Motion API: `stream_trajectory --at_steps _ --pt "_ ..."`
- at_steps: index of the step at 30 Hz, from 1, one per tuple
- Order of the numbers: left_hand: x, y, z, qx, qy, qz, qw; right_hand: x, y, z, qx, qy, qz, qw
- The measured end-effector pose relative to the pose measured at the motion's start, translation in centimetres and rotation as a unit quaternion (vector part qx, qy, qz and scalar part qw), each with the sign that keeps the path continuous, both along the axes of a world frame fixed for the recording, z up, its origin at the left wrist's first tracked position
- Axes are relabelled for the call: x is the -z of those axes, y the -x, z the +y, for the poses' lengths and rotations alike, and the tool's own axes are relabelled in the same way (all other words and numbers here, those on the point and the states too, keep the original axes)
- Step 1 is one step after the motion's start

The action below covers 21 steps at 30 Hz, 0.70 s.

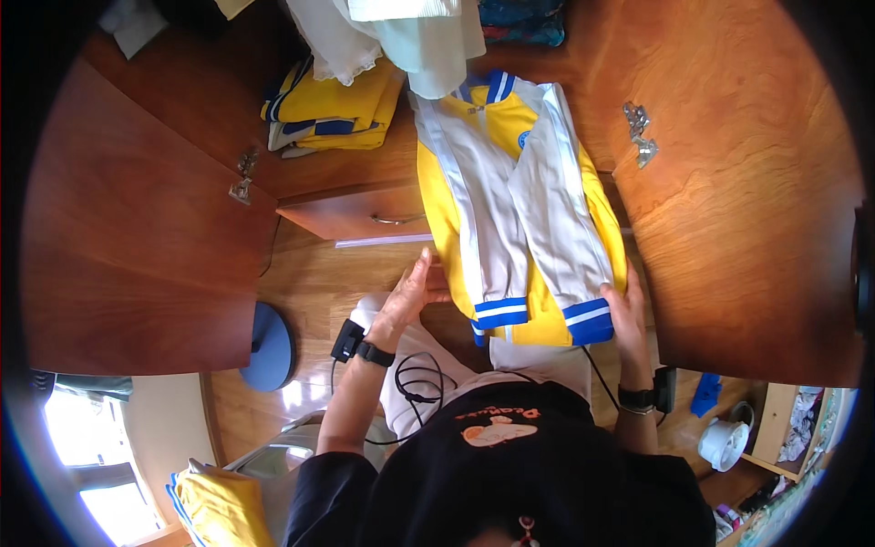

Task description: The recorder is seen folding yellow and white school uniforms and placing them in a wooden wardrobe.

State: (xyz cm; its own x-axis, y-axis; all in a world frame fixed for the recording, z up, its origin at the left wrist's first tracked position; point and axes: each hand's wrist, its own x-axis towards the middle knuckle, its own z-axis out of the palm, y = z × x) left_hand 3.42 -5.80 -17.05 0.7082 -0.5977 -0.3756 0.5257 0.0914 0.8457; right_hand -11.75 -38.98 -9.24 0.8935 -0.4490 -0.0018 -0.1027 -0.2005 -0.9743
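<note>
A yellow zip jacket (545, 311) lies front up before me, its collar on the wardrobe's floor and its hem near my lap. Both pale grey sleeves (478, 225) are folded down over the front, ending in blue cuffs with a white stripe. My right hand (625, 308) grips the jacket's lower right edge, thumb on top by a cuff (589, 327). At the opposite edge, my left hand (415, 284) has its thumb raised and apart from the fingers. Those fingertips reach the jacket's side and are partly hidden there.
Folded yellow clothes (342, 113) are stacked inside the wardrobe, left of the jacket. White garments (424, 48) hang above the collar. Open wooden doors (137, 246) flank me, with a drawer (355, 212) below. Behind me on the left is more yellow clothing (222, 506); a black cable (417, 396) crosses my lap.
</note>
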Motion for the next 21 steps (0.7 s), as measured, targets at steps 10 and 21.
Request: stream_trajectory --at_steps 10,21 --pt "-5.3 -3.3 -5.7 -0.146 -0.033 -0.221 0.964 1.3 -1.2 -1.4 -0.011 0.039 0.07 0.997" --pt "0.2 -4.4 -2.8 -0.226 -0.128 -0.167 0.951 2.6 -0.7 -1.8 -0.018 -0.005 0.067 0.998"
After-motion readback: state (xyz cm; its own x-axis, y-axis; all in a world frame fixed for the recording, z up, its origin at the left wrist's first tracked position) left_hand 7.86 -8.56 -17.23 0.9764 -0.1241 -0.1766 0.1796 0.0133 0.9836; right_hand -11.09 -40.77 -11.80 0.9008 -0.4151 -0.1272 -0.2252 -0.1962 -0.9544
